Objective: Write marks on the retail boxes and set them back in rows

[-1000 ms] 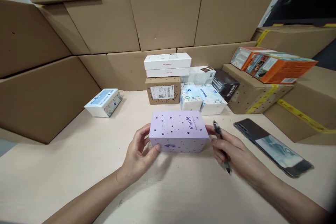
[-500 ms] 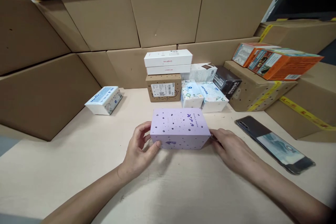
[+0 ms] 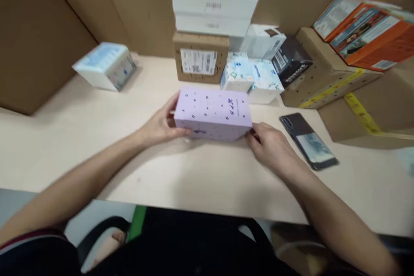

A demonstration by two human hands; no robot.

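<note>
A lilac box [image 3: 213,112] with small dark dots lies on the pale table [image 3: 200,177] in front of me. My left hand [image 3: 160,125] grips its left end, fingers curled round the edge. My right hand [image 3: 271,148] holds its right end, fingers pressed against the side. The picture is blurred by motion. No pen shows in my right hand.
Behind the lilac box stand a brown labelled box [image 3: 199,58] with two white boxes [image 3: 213,6] on top, tissue packs [image 3: 250,77] and a black box [image 3: 291,67]. A tissue pack [image 3: 105,64] lies far left. A phone [image 3: 308,140] lies right. Orange boxes [image 3: 365,28] rest on cardboard cartons.
The pen seen in my right hand a second ago is out of sight. The view has tilted down and moved back, showing the table's near edge. Both hands stay on the lilac box.
</note>
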